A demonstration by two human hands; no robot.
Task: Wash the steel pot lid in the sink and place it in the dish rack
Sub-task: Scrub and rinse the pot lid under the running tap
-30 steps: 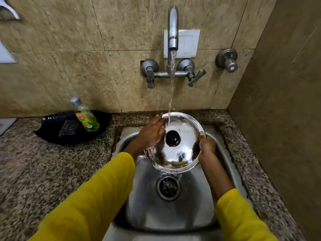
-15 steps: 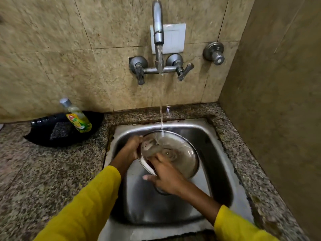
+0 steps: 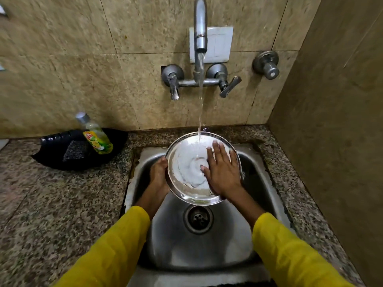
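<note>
Over the sink (image 3: pixel 157 241), above its drain, I hold the steel pot lid (image 3: pixel 187 172) under the tap's stream. My left hand (image 3: pixel 158 177) grips its left rim; my right hand (image 3: pixel 222 172) lies open, flat inside it. Wet steel could slip and clang down. Left of the sink stands a soap bottle (image 3: pixel 97 137); no rack visible.

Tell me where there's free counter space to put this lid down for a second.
Bare granite counter left of the sink, in front of the black tray. The strip between sink and right wall is narrow. The tray's corner is crowded by soap bottle and scrubber.
</note>
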